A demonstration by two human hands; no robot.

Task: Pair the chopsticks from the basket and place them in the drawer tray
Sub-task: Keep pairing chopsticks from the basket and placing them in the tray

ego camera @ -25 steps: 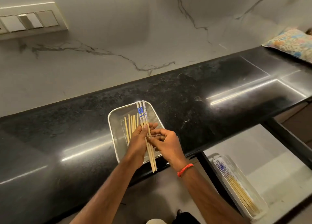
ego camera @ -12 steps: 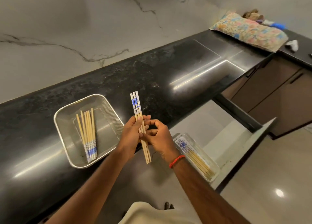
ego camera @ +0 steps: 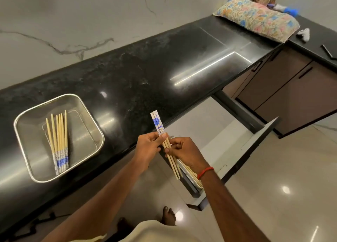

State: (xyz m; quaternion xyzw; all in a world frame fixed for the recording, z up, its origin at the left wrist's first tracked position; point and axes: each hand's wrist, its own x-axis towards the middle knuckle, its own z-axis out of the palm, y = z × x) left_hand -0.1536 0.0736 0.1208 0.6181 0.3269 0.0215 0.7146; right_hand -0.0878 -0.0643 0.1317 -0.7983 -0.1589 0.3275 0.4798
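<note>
Both hands hold one pair of wooden chopsticks (ego camera: pixel 158 123) with blue-and-white patterned tops, upright over the counter's front edge. My left hand (ego camera: pixel 148 146) pinches them just below the pattern; my right hand (ego camera: pixel 184 151) grips the plain shafts lower down. A steel mesh basket (ego camera: pixel 23 125) sits on the counter at the left with several more chopsticks (ego camera: pixel 59 141) lying in it, patterned ends toward me. The drawer tray (ego camera: pixel 197 184) with chopsticks in it lies under my right wrist, mostly hidden.
The black stone counter (ego camera: pixel 145 68) runs diagonally along a marble wall. An open drawer (ego camera: pixel 228 136) juts out below it at the right. A floral cushion (ego camera: pixel 255 19) and small items lie at the far right corner. My bare foot (ego camera: pixel 168 216) stands on the glossy floor.
My view has swung right and the basket now lies far left. Both hands have carried the pair out of the basket toward the open drawer, now above the tray.
</note>
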